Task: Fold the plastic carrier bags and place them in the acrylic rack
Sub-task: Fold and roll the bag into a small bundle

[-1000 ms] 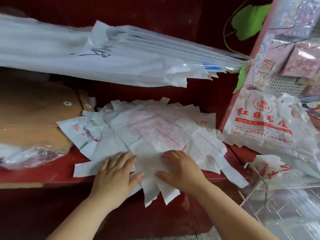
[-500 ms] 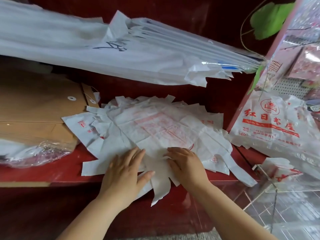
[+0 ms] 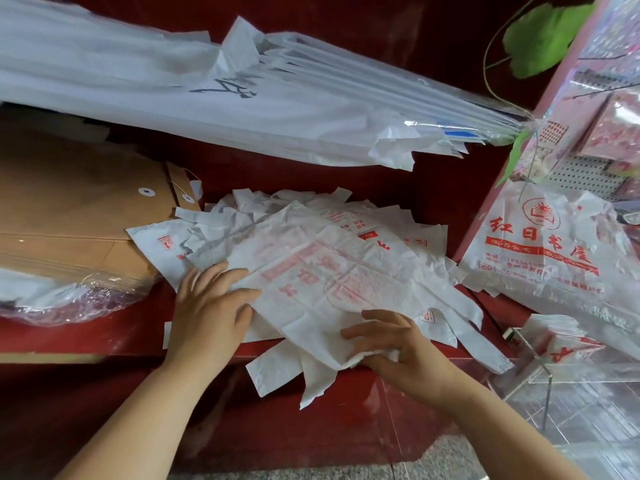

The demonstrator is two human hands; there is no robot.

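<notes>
One wide-angle camera sits on the person's head, facing forward and steeply down, close above the left hand [image 3: 207, 306] and right hand [image 3: 405, 351], whose forearms enter from the bottom edge. The carrier bags [image 3: 311, 258] spread just beyond the fingertips at mid-frame. The acrylic rack [image 3: 547, 372] lies right of the right fingers, cut by the frame edge.

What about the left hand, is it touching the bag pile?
Touching: the head view shows the left hand pressing flat on the bag pile.

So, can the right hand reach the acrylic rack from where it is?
Probably yes. The right hand grips the top bag at its near edge, and the rack stands just to its right with nothing standing between them.
</notes>
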